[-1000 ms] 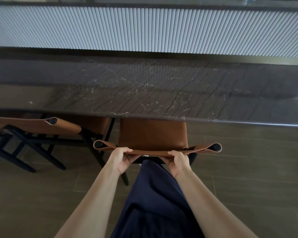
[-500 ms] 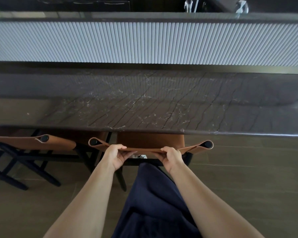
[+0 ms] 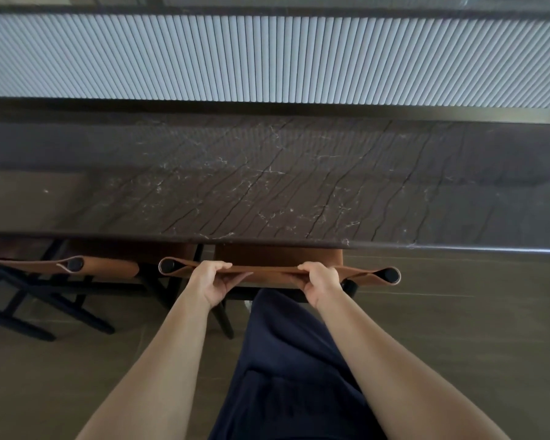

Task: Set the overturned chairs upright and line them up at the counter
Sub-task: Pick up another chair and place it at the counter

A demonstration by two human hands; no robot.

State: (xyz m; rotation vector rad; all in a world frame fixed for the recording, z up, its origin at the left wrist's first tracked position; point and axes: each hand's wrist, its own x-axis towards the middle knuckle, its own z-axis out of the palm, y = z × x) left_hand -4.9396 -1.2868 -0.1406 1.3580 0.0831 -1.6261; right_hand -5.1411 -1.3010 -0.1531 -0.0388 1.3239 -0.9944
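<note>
Tan leather chair (image 3: 277, 256) stood upright, front facing the counter (image 3: 267, 185), seat partly tucked under the counter's near edge. Its backrest (image 3: 272, 270) was a leather sling between two black posts, long axis running left-right, parallel to the counter edge. Left hand (image 3: 211, 282) gripped the top of the backrest left of middle, fingers curled over the far side, thumb on the near side. Right hand (image 3: 319, 281) gripped it the same way right of middle; hands apart. Second chair (image 3: 102, 267) was also upright, just beside the first on its left, backrest along the same line, black legs on the floor (image 3: 458, 328). Dark trousers (image 3: 292, 376) showed between the forearms. Ribbed panel (image 3: 267, 58) ran behind the counter.
</note>
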